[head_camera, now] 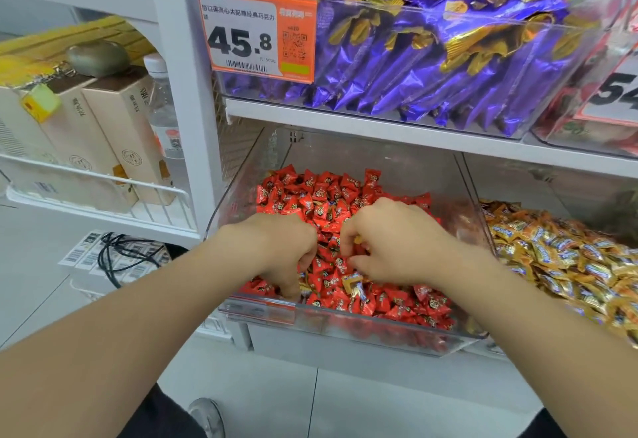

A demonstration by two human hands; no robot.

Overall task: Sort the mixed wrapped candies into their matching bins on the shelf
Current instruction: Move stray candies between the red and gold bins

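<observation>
— What's nearest you?
— My two bare forearms, coming in from below. My left hand (276,251) is knuckles-up, fingers curled down into the red candies (331,196), close to the front wall of the clear bin (234,178). The fingertips are buried, so I cannot tell if it holds anything.
— And the other?
— My right hand (397,247) sits just beside it, a little further in, fingers curled too. A scrap of gold wrapper shows under the forefinger. Whether I pinch it, I cannot tell.
— The odd one out?
— A gold candy (352,282) lies on the red heap just below my right hand, between it and the front wall. Its long axis slants: one end toward the front wall and my right, the other up toward my thumb.
— What's it all on?
— A white shelf unit over a pale tiled floor (276,389).
— Around it?
— Just to the right, a second bin (552,189) heaped with gold candies (569,265). Above, a shelf board (379,123) carries purple packets (431,68) behind an orange price tag (255,33) reading 45.8, and that board overhangs the back of the red heap. Far left, a wire shelf (103,178) holds tall cream boxes (117,133) and a plastic bottle (162,106), with black cables (114,258) below
</observation>
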